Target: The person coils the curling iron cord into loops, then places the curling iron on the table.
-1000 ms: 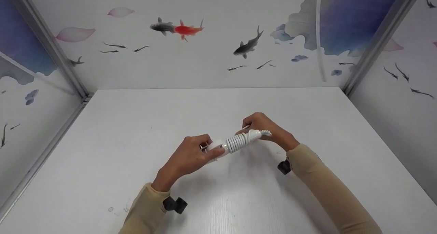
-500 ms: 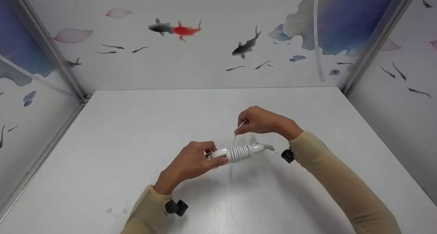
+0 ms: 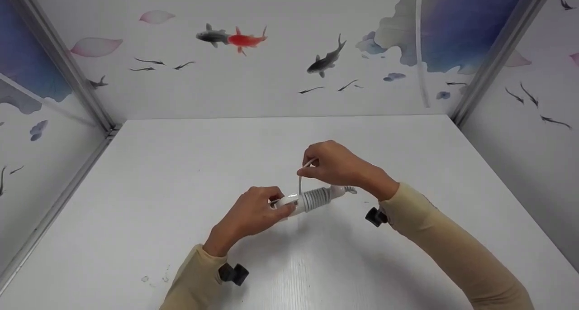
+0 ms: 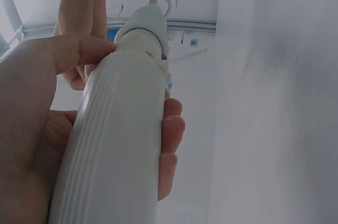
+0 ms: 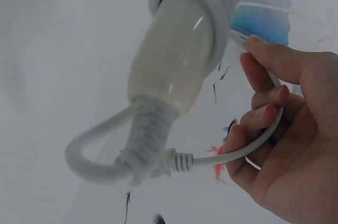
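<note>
A white rod-shaped corded appliance (image 3: 294,208) is held above the table, tilted, its cord wound in several turns (image 3: 316,199) round the handle. My left hand (image 3: 251,212) grips its body; in the left wrist view that body (image 4: 116,129) is a thick ribbed cylinder between thumb and fingers. My right hand (image 3: 337,163), just above the coil, holds the cord's free length (image 3: 300,183), which rises from the coil's left end. In the right wrist view the cord (image 5: 227,157) runs through the curled fingers, and the smooth handle end (image 5: 169,49) leads into a ridged cord sleeve (image 5: 145,134).
The white tabletop (image 3: 181,160) lies under both hands. Behind it stands a wall panel (image 3: 262,88) with painted fish, and metal posts (image 3: 502,56) mark the corners. Black wrist cameras (image 3: 234,274) are strapped to both sleeves.
The right hand has come up from behind the handle, drawing the cord above it, then moved a little left and toward the left hand. The left hand keeps its grip on the appliance.
</note>
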`<state>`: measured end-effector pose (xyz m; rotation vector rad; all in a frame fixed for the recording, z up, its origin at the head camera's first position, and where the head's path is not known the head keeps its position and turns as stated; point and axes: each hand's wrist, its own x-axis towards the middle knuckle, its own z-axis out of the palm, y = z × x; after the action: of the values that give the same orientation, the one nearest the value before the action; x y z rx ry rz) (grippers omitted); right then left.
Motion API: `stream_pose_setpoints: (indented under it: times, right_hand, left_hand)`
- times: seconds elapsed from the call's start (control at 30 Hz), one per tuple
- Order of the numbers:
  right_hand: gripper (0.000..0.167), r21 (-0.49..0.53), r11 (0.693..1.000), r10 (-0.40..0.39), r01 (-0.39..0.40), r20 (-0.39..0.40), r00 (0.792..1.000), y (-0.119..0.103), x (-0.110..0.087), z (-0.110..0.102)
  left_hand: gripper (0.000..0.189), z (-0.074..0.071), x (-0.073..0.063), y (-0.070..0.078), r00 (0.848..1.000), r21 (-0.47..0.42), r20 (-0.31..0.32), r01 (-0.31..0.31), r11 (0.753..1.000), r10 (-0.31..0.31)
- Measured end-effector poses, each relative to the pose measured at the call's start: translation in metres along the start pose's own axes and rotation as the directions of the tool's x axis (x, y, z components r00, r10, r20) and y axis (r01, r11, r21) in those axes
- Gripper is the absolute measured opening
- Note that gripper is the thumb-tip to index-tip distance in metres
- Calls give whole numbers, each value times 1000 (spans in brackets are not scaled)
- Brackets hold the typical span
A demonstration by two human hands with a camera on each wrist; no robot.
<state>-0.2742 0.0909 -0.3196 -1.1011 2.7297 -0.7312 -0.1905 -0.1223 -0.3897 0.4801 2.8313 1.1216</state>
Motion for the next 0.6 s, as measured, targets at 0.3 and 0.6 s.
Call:
stream_pose_setpoints:
  times: [0.3, 0.6]
  right_hand:
    - [11, 125, 992, -21, 31, -86, 996, -16, -20, 9]
    - [12, 93, 981, -149, 171, -207, 967, -14, -41, 26]
  left_hand:
    - [27, -3, 1, -1, 994, -3, -91, 68, 998, -68]
    - [34, -3, 2, 1, 982, 5, -141, 132, 991, -130]
